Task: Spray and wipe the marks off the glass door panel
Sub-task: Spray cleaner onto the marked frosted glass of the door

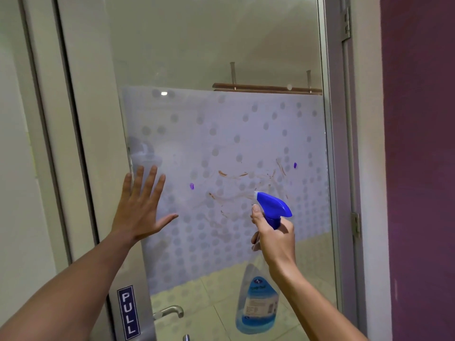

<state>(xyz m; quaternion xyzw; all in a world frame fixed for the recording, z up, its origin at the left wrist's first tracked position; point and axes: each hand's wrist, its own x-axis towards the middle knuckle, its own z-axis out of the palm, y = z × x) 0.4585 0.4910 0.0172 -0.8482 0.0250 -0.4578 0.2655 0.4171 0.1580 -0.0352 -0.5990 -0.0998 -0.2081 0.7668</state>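
Observation:
The glass door panel [221, 57] has a frosted dotted band [246, 134] across its middle. Brown smears [222, 174] and two purple spots [191, 186] mark the band. My left hand [140, 205] presses flat on the band's left edge, fingers spread. My right hand [274, 236] grips the neck of a clear spray bottle [258, 303] with a blue trigger head [273, 205]. Its nozzle points at the smears from close by, and my forefinger lies on the trigger. Blue liquid fills the bottle's bottom part.
A blue PULL sign [128, 312] and a metal lever handle [170, 312] sit on the door's left stile. A hinge [355, 223] is on the right frame, beside a purple wall [418, 168]. Tiled floor shows through the glass.

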